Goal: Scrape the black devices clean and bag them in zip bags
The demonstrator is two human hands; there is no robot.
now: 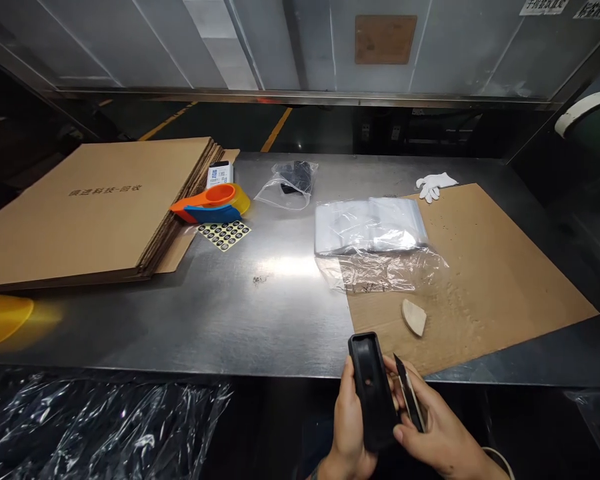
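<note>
In the head view, my left hand [347, 427] is closed around a long black plastic housing [371, 393], an open shell with a small hole in its floor. My right hand [437, 427] grips a craft knife [411, 397], its dark blade tip pointing up and away from me. The knife is close beside the housing's right edge, and fingers of my right hand reach behind that edge. Whether the blade touches the housing I cannot tell. Just beyond my hands, a pale wedge-shaped piece [414, 317] lies on a flat cardboard sheet [500, 267].
Clear plastic bags [373, 227] lie stacked mid-table. Behind them are a white glove [435, 185] and a bag with black parts [295, 179]. Leftward are a tape dispenser [213, 205], a sticker sheet [225, 235] and stacked cardboard [95, 213]. Black plastic sheeting [100, 427] is below the metal table [190, 333].
</note>
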